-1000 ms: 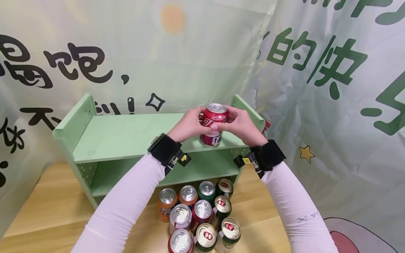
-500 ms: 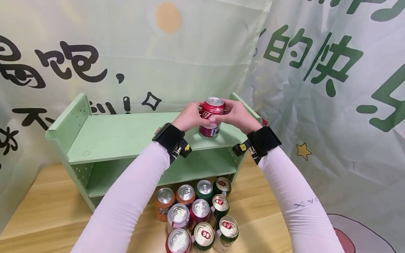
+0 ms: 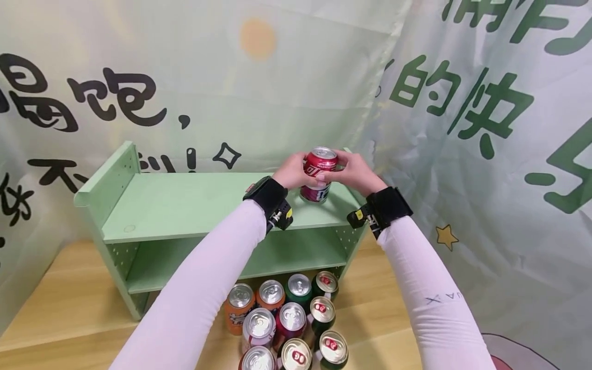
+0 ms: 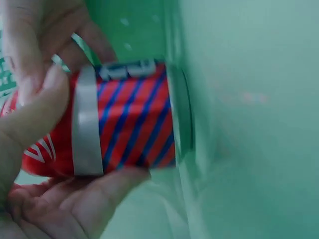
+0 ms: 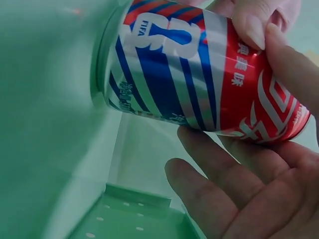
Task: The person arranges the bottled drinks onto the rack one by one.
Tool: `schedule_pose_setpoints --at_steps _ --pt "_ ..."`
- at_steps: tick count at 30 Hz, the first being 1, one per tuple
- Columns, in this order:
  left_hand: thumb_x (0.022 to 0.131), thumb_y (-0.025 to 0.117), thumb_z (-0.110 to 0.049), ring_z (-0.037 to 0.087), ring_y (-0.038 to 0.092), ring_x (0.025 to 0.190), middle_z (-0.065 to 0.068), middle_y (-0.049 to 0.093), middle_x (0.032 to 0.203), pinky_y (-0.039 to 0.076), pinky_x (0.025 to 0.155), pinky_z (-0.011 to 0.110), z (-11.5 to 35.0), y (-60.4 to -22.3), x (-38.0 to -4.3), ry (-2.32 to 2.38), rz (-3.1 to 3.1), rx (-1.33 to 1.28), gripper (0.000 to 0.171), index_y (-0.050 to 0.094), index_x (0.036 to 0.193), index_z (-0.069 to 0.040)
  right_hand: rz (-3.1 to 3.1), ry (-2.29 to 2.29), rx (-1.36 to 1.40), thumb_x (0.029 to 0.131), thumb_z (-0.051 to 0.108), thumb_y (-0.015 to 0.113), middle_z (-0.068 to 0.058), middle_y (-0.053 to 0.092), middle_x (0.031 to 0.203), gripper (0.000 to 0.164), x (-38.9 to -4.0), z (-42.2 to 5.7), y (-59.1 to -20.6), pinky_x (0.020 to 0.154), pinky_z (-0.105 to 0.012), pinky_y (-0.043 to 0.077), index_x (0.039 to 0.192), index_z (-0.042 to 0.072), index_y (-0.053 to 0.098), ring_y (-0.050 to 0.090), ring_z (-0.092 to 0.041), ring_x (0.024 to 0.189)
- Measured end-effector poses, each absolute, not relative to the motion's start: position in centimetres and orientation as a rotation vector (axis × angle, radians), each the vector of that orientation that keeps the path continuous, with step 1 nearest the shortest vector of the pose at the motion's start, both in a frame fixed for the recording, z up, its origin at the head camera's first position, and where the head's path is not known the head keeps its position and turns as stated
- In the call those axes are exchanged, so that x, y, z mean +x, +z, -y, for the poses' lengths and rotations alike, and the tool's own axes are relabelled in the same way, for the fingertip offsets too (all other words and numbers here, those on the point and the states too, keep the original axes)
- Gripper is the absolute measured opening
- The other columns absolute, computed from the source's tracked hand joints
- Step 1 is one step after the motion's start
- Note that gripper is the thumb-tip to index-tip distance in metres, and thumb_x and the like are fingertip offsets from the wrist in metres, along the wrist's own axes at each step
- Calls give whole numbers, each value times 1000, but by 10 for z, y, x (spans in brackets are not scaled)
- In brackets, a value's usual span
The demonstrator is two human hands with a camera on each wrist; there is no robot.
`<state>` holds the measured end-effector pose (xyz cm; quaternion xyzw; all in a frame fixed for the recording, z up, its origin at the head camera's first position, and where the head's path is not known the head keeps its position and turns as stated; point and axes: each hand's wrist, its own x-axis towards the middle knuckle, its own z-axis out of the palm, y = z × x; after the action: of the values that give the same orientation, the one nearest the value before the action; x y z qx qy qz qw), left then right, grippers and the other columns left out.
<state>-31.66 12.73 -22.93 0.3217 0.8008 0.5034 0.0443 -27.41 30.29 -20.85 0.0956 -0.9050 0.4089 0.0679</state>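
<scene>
A red cola can (image 3: 320,163) stands upright at the right part of the green shelf unit's top board (image 3: 185,205). My left hand (image 3: 294,172) grips its left side and my right hand (image 3: 353,173) its right side, with both thumbs across the front. In the left wrist view, the can (image 4: 132,119) shows red and blue stripes, and its base meets the board or lies very close to it. The right wrist view shows a FIFA mark on the can (image 5: 164,69), the right thumb on its front and fingers along its side.
Several cans stand grouped on the wooden table (image 3: 69,293) before the unit, among them an orange can (image 3: 239,308), a green can (image 3: 298,288) and a dark can (image 3: 322,311). The unit's raised left side panel (image 3: 111,180) borders the top board. Printed cloth (image 3: 296,77) hangs behind.
Both hands have moved the cola can farther back on the top board, away from its front edge. The head view has shifted slightly. The cans on the table stay in place.
</scene>
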Motion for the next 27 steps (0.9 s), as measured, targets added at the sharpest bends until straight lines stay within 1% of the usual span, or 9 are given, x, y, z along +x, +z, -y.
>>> schedule_pose_setpoints --at_steps 4,8,11,15,19,23,27 --pt "71 82 -8 29 58 109 18 60 118 47 96 36 -134 -230 -323 1534 -2454 978 65 48 126 5 2749 1192 272 79 22 77 -16 52 135 73 -279 -308 -207 98 -43 45 142 7 42 47 -28 125" --pt "73 81 -10 29 56 113 18 57 122 45 99 37 -139 -233 -331 1537 -2448 933 69 44 130 4 2770 1193 232 79 22 77 -16 49 139 76 -286 -311 -207 100 -45 43 144 9 39 43 -29 130" --pt "74 80 -10 30 53 117 19 54 125 43 102 39 -142 -233 -336 1552 -2443 901 72 40 133 4 2783 1233 204 81 20 76 -16 47 141 76 -290 -312 -205 98 -46 46 145 11 36 46 -30 127" --pt "74 79 -9 30 52 118 18 54 127 42 103 39 -144 -232 -343 1580 -2452 884 72 40 133 3 2785 1325 172 83 16 73 -16 44 143 76 -298 -311 -201 94 -48 49 147 13 33 50 -32 121" --pt "75 78 -8 30 51 120 19 53 128 41 104 38 -146 -230 -347 1591 -2456 886 71 40 134 3 2795 1393 137 85 13 71 -16 41 145 75 -304 -309 -198 96 -50 47 148 14 31 47 -33 125" --pt "77 76 -7 31 50 121 20 52 130 41 104 37 -149 -230 -349 1579 -2476 899 71 38 135 5 2841 1432 73 88 16 68 -16 38 147 76 -307 -309 -195 94 -54 47 150 19 25 43 -35 128" --pt "78 76 -8 30 50 122 20 52 131 40 104 36 -153 -233 -354 1578 -2503 896 71 37 137 4 2908 1449 16 90 21 65 -16 35 148 77 -312 -310 -194 92 -59 46 151 23 18 44 -39 127"
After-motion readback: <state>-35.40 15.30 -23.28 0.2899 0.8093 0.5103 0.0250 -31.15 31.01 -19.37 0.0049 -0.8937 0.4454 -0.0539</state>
